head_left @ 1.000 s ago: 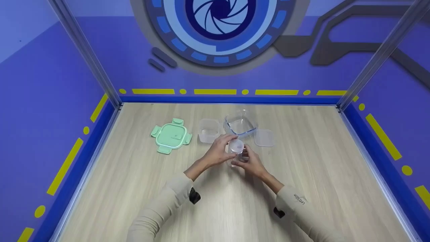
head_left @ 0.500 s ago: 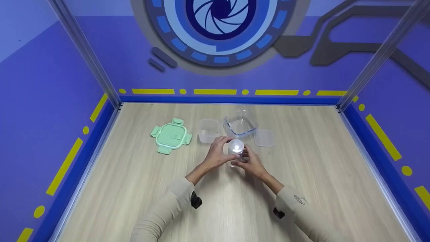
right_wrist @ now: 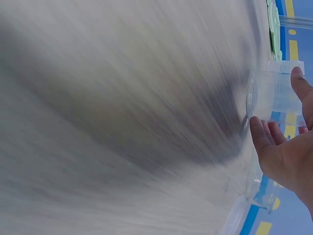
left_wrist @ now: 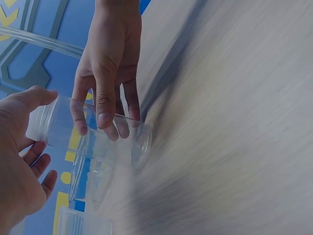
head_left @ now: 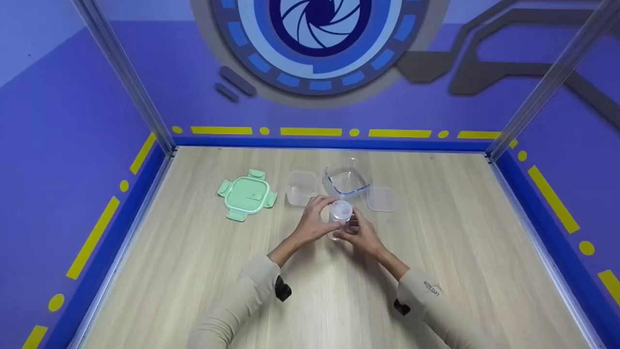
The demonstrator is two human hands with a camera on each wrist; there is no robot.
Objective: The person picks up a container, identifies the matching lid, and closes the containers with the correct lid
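On the table (head_left: 460, 218) before blue walls (head_left: 436, 109), held a jar (left_wrist: 63, 132) roughly upright, with right hand (head_left: 363, 237) wrapped round its body and left hand (head_left: 314, 223) pinching its lid (head_left: 341, 210). Changed little in half a second, losing glare off the lid; suggested steady handling. Looked clear and smooth, ringed near the lid. Had a tub (head_left: 296, 198) and bowl (head_left: 358, 191) beyond.

Head cam looks from up high, fwd to 12 o'clock & down, far enough back for both sleeves (head_left: 237, 295), most of the tabletop (head_left: 484, 271) & back wall (head_left: 160, 77). L wrist cam's close in, rolled sideways, jar (left_wrist: 62, 128) at 9 o'clock, R hand (left_wrist: 110, 73) at 11. R wrist cam, also rolled, skims low over the tabletop; both wrist views share the jar, here approx. 3 o'clock.
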